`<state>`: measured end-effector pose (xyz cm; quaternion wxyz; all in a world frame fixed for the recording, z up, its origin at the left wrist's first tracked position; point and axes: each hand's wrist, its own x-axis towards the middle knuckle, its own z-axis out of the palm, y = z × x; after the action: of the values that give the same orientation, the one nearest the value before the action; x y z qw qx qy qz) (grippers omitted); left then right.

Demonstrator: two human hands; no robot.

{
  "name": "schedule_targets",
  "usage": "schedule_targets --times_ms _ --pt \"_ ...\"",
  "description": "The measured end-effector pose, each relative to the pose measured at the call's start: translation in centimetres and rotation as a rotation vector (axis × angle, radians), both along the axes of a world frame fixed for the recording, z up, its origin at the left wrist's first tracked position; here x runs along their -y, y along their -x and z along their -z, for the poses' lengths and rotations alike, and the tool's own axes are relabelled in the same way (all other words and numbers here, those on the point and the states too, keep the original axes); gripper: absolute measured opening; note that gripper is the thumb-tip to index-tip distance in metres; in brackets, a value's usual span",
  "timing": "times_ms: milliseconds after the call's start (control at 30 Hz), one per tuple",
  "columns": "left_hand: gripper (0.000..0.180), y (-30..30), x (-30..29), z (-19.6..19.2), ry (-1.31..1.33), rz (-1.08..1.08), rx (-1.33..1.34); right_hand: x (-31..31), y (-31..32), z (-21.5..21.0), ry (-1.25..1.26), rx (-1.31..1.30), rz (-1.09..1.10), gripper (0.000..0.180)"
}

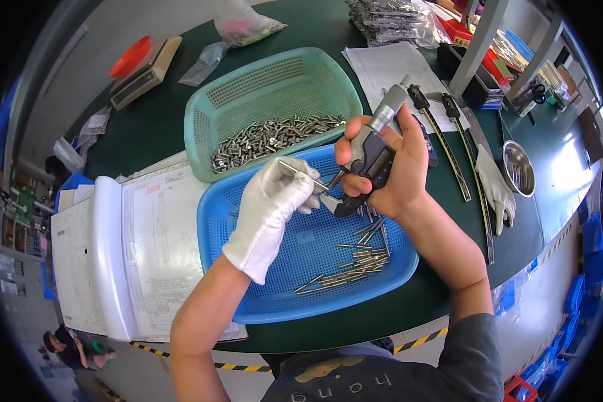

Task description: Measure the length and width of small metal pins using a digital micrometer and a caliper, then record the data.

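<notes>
The metal pin (300, 171) sits between my two hands, above the far edge of the blue basket (248, 295). My left hand (275, 204), in a white glove, pinches the pin by its near end, and the far end of the pin runs into the mouth of the digital micrometer (368, 157). My right hand (385, 161), bare, is wrapped around the micrometer's dark body, with the thumb at the screen side and the fingers curled behind; its grey thimble sticks up and away past my knuckles. The two hands are close together, nearly touching at the pin.

Below them, inside the blue basket, I see a loose scatter of measured pins (355, 258) lying toward the right side and the near wall. Just beyond it stands a green basket (221, 100) with a thick row of short pins (275, 137) along its near wall. To my left lies a white binder with drawing sheets (147, 248). To my right, on the dark green table (147, 127), lie a spare white glove (497, 187), two long calipers (449, 147) and a small metal bowl (519, 167).
</notes>
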<state>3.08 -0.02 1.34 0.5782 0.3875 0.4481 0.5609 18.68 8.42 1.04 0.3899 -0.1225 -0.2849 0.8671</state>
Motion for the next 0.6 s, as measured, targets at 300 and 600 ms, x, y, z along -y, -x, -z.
schedule_targets --times_ms 300,600 --pt "0.011 -0.35 0.3 0.24 -0.08 -0.014 -0.114 0.31 0.15 -0.31 -0.001 -0.024 -0.002 0.06" --pt "0.011 -0.76 0.57 0.15 -0.125 -0.019 -0.144 0.25 0.09 -0.19 0.014 -0.042 -0.03 0.064"
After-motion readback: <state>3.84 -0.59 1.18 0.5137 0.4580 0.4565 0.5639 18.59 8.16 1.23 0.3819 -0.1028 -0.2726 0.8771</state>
